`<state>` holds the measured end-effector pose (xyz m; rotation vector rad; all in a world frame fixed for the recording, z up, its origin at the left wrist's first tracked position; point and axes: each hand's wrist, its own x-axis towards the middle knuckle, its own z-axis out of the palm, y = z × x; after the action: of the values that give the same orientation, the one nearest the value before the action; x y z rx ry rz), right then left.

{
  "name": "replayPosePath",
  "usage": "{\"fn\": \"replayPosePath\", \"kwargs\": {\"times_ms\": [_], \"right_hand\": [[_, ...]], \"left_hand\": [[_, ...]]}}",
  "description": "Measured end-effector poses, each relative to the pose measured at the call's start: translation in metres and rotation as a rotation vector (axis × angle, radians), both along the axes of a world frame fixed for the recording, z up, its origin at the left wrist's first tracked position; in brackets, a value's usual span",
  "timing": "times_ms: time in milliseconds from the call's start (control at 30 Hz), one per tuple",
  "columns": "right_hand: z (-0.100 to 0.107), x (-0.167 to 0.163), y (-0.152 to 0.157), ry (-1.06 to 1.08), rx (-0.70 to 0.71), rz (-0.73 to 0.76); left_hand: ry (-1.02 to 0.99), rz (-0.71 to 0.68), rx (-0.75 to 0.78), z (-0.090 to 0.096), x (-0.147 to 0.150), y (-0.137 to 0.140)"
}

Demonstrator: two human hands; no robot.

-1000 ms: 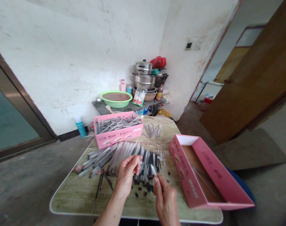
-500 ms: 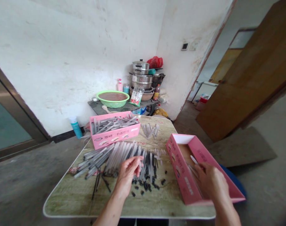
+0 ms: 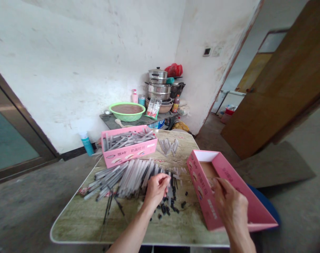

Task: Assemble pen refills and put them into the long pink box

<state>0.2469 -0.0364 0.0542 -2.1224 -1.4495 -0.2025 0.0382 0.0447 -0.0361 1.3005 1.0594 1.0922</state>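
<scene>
My left hand is closed in a pinch above the tubes and small black parts at the table's middle. Whatever its fingertips hold is too small to name. My right hand hovers over the near-left wall of an open pink box, thumb and fingers together. What lies between those fingers, if anything, I cannot make out. Frosted pen-like tubes lie in a fanned row left of my left hand. Short black plugs or caps are scattered just below it. A second pink box holds many similar tubes.
Several short clear pieces lie at the table's back. Thin black rods rest at its left. Behind stand a green basin, stacked steel pots and bottles. A blue can stands on the floor.
My left hand has moved right across the black parts. My right hand has drawn back left from inside the right pink box; the pale pointed piece seen at its fingers no longer shows.
</scene>
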Motion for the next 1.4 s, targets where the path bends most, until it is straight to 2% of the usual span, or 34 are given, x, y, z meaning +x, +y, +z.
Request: {"fn": "replayPosePath", "kwargs": {"times_ms": [67,133,267,367,533,700,867,1100,1400], "right_hand": [[-0.004,-0.02,-0.001,0.093,0.068,0.148],[-0.016,-0.036,0.003,0.135,0.045,0.266],[-0.049,-0.053,0.019,0.086,-0.201,0.268],[-0.065,-0.063,0.028,0.059,-0.34,0.258],[-0.079,-0.087,0.036,0.055,-0.411,0.258],[-0.087,-0.099,0.043,0.063,-0.477,0.197],[-0.088,-0.099,0.048,0.116,-0.536,0.162],[-0.085,-0.096,0.046,0.131,-0.552,0.147],[-0.082,-0.109,0.047,0.186,-0.462,0.103]], "left_hand": [[0.114,0.008,0.023,-0.006,0.018,0.012],[0.17,0.02,0.03,-0.01,0.034,0.024],[0.197,0.054,0.07,-0.009,0.052,0.04],[0.192,0.094,0.108,-0.003,0.048,0.046],[0.139,0.207,0.187,0.004,0.013,0.038],[0.066,0.267,0.304,-0.004,-0.021,0.007],[0.056,0.27,0.318,-0.016,-0.028,-0.015],[0.058,0.252,0.356,-0.017,-0.029,-0.02],[0.058,0.253,0.368,-0.015,-0.03,-0.025]]}}
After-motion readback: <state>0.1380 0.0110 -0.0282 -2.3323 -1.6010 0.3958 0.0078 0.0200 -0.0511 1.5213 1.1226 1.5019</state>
